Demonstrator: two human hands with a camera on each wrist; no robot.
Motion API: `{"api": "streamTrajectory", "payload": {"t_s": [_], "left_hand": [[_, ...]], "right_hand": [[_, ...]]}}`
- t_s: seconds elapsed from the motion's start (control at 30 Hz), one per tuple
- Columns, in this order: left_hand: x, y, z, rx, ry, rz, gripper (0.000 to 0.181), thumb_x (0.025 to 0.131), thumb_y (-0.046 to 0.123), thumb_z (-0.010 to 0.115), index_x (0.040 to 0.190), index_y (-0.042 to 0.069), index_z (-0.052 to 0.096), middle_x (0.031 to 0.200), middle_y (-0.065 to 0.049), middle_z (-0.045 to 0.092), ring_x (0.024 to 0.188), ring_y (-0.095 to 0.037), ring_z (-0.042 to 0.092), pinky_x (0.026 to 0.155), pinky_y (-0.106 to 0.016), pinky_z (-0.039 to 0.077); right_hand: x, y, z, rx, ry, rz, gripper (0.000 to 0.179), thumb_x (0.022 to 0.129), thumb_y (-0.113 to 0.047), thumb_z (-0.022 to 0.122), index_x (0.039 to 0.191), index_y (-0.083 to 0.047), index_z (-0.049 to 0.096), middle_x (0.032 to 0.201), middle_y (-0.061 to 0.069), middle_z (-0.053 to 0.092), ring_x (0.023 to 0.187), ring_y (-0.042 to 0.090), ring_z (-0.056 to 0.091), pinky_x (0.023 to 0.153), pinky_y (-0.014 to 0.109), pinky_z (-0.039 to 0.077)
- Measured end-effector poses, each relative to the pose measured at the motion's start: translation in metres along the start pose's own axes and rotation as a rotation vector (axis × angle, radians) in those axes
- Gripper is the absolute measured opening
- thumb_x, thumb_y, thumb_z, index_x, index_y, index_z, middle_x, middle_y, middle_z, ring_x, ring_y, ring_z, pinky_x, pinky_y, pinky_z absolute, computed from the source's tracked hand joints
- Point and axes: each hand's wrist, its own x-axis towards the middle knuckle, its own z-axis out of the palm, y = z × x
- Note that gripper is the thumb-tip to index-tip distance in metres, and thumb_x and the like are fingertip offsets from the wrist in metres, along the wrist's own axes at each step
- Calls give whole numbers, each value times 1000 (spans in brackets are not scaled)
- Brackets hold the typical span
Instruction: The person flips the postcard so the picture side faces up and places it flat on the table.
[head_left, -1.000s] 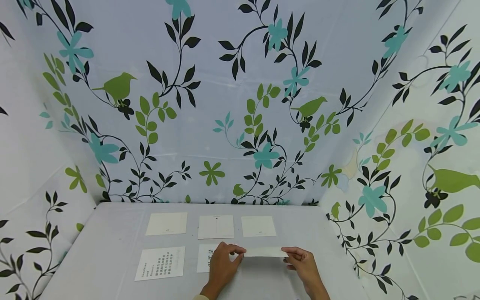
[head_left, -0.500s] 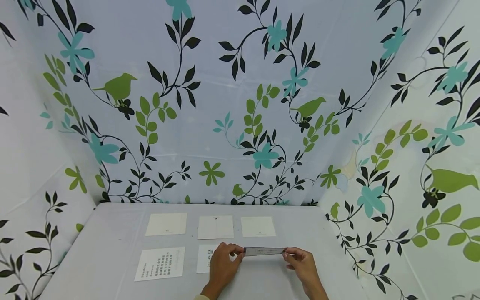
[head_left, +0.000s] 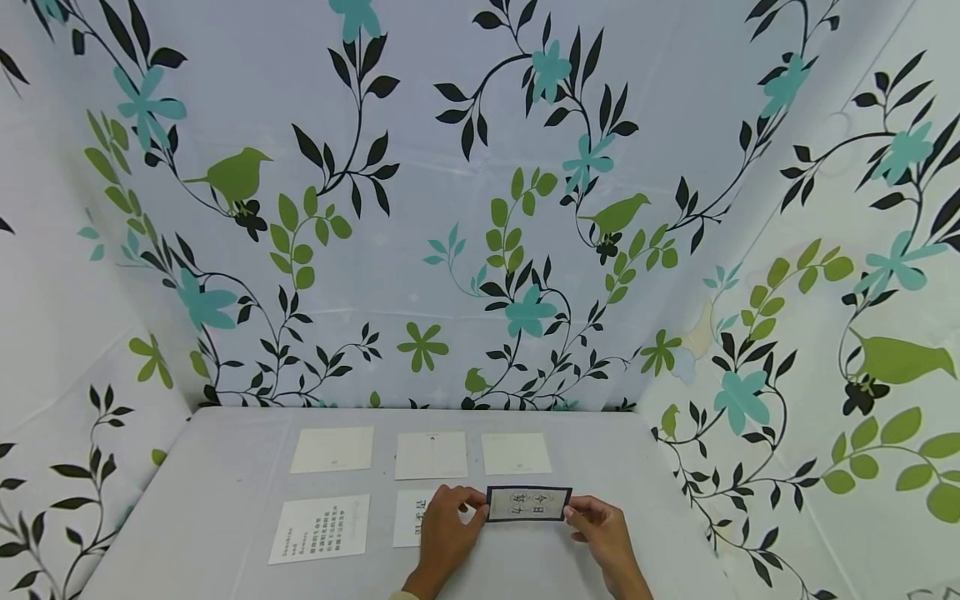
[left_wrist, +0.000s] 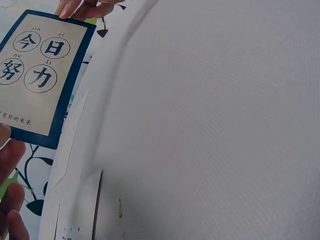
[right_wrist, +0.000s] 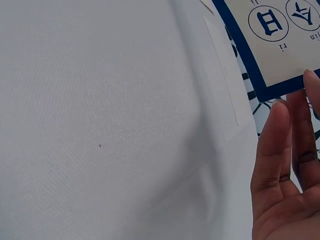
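A small cream card (head_left: 528, 505) with a dark blue border is held up over the table between both hands. Its printed side shows large circled Chinese characters with small Latin letters above them, plain to read on the card (left_wrist: 42, 75) in the left wrist view. My left hand (head_left: 447, 531) pinches one short end between thumb and fingers. At the opposite end, my right hand (head_left: 604, 533) pinches the border; in the right wrist view its fingers (right_wrist: 272, 145) reach the card's edge. Behind my left hand lies a white card (head_left: 407, 521) with dark characters, partly covered by that hand.
Three blank-looking cards form a back row: a left one (head_left: 332, 450), a middle one (head_left: 431, 456) and a right one (head_left: 517, 453). At the front left lies a white card (head_left: 320, 529) printed with lines of text. A leaf-and-bird patterned cloth (head_left: 420, 250) hangs behind the table (head_left: 202, 500).
The held card has tipped from its plain pale side, through nearly edge-on, so its printed, blue-bordered face now shows. Both hands have stayed nearly in place.
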Motion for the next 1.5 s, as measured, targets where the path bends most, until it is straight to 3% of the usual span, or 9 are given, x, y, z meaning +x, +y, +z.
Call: {"api": "streamTrajectory", "payload": {"t_s": [0.37, 0.87, 1.2, 1.5], "left_hand": [[0, 3, 0, 4, 13, -76, 13, 85, 19, 87, 92, 28, 80, 74, 20, 65, 73, -1, 48, 68, -22, 40], [-1, 6, -2, -29, 57, -95, 18, 83, 18, 90, 93, 28, 78, 71, 21, 70, 72, -3, 53, 70, -23, 41], [-2, 4, -2, -26, 31, -114, 18, 83, 20, 90, 93, 30, 78, 71, 22, 70, 71, -4, 52, 68, -22, 40], [-3, 0, -2, -11, -37, -83, 21, 82, 21, 90, 99, 28, 80, 70, 22, 66, 67, -1, 47, 66, -22, 37]], "right_hand": [[-1, 1, 6, 27, 15, 21, 19, 93, -13, 80, 110, -5, 77, 100, 3, 79, 91, 19, 72, 78, 35, 61], [-1, 2, 13, 90, 74, 40, 23, 91, -8, 80, 114, -5, 73, 97, 6, 79, 86, 19, 73, 73, 34, 61], [-4, 3, 16, 113, 93, 41, 22, 91, -6, 80, 113, -3, 73, 94, 6, 78, 82, 18, 73, 70, 34, 61], [-4, 4, 13, 100, 122, 45, 21, 93, -6, 78, 114, -4, 75, 95, 4, 79, 83, 18, 74, 71, 33, 60]]}}
